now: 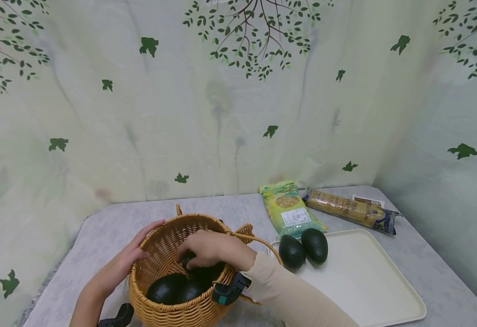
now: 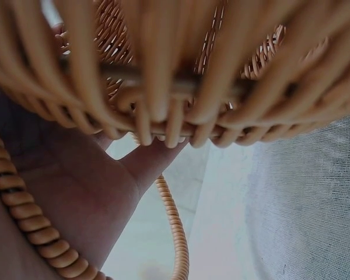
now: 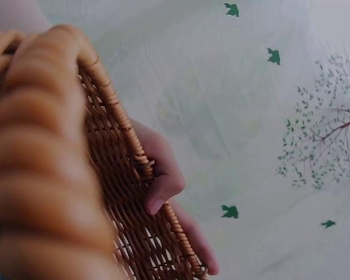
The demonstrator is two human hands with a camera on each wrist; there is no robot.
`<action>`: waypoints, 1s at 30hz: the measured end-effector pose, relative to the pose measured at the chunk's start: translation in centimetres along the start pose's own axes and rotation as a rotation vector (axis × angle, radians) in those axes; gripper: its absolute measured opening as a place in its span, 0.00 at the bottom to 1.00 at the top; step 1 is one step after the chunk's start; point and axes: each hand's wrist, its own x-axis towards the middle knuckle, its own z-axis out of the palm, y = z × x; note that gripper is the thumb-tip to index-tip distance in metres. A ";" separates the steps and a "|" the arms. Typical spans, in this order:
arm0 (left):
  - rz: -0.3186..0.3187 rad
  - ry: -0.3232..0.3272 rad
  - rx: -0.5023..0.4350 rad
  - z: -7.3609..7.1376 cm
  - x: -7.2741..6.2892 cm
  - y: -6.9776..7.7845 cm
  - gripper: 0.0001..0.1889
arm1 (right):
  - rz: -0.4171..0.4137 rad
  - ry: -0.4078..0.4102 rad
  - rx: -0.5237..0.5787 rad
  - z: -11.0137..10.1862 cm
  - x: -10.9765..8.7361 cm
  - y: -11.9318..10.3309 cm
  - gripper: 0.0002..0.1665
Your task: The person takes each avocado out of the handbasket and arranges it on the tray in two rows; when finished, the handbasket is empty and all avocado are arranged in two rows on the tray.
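A round wicker basket [image 1: 140, 290] stands at the front of the table, tilted a little. My left hand [image 1: 124, 261] grips its left rim, with the thumb hooked over the edge in the right wrist view and the fingers along the outside. Inside the basket lie several dark green avocados [image 1: 166, 289]. My right hand [image 1: 204, 249] reaches down into it, thumb and fingers curled round one avocado [image 1: 187, 260], mostly hidden by the hand. Two more avocados [image 1: 314, 245] lie side by side at the left back corner of a cream tray [image 1: 369, 277].
Behind the tray are a green and yellow food bag [image 1: 289, 209] and a long pack of noodles [image 1: 348, 210], with a small label card [image 1: 368, 201] beyond. The basket's looped handle [image 1: 268, 245] leans toward the tray. A leaf-printed curtain [image 1: 222, 113] encloses the table.
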 end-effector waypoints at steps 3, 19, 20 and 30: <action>-0.006 0.004 -0.001 0.1 0.0 0.0 0.39 | -0.010 0.032 0.000 0.0 -0.1 0.1 0.19; -0.008 -0.008 -0.001 0.0 0.0 -0.2 0.39 | -0.090 0.228 0.202 -0.3 -0.6 0.5 0.19; -0.007 -0.009 -0.002 0.0 0.0 -0.2 0.39 | -0.099 0.238 0.219 -0.3 -0.6 0.6 0.19; -0.006 -0.014 -0.008 0.0 0.0 -0.1 0.38 | -0.146 0.249 0.287 -0.4 -0.8 0.8 0.20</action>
